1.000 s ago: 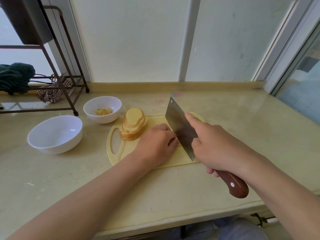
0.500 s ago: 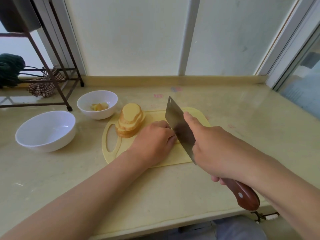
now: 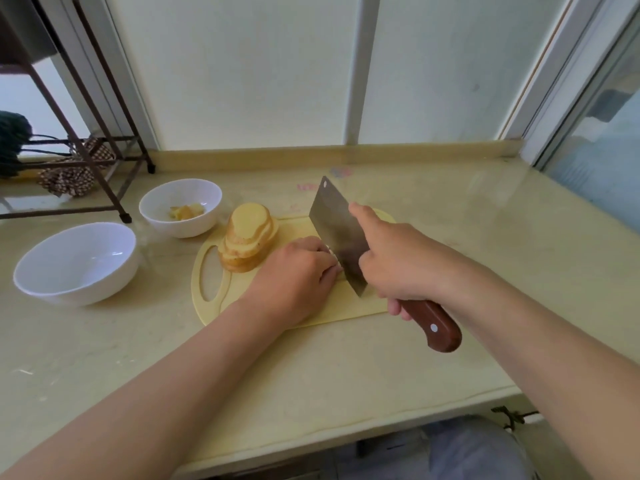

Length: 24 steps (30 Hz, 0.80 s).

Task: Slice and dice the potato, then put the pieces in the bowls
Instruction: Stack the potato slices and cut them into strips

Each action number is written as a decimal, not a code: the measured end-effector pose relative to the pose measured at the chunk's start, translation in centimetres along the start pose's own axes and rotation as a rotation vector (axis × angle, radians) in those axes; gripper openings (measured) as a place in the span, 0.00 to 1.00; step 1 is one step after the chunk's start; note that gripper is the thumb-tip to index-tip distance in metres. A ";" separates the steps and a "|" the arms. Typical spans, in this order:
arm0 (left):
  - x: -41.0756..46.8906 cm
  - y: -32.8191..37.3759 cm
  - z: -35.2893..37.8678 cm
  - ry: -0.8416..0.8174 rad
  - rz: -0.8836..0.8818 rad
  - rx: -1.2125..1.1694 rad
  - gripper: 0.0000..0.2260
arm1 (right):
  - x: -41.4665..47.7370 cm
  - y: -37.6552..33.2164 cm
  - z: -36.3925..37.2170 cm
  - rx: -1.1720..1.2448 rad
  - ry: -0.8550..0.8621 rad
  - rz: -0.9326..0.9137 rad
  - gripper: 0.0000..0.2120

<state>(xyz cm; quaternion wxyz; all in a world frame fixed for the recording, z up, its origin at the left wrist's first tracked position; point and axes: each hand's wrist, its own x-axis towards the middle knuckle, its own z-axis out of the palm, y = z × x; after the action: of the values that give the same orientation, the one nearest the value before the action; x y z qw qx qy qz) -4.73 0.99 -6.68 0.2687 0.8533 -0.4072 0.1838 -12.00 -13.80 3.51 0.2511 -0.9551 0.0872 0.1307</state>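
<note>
Soft, even daylight comes through the frosted window panes [image 3: 242, 71] across the top of the frame, leaving the scene bright, with only a faint, diffuse shadow under the white bowl [image 3: 76, 263] at left. The glossy desk [image 3: 485, 237] carries pale glare at centre right, and the cleaver [image 3: 337, 233] blade reflects dully. Wide-angle distortion bows the window frames at the upper corners, and the lower corners look stretched and slightly soft.
</note>
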 end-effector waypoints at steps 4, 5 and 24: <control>-0.1 0.2 -0.1 0.006 0.008 -0.009 0.09 | -1.5 0.8 0.3 0.031 -0.012 -0.006 0.39; -0.1 0.1 -0.2 0.007 0.012 -0.016 0.09 | -1.6 0.9 0.3 0.043 -0.009 -0.004 0.39; -0.6 -1.6 -1.0 0.048 -0.106 -0.105 0.11 | -1.9 0.3 -0.4 0.100 0.143 -0.065 0.38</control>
<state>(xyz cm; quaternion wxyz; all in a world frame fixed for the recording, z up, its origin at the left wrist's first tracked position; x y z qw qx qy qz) -3.90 2.86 -6.72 0.3320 0.8538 -0.3640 0.1684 -13.75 -14.07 4.31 0.2959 -0.9506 0.0802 0.0492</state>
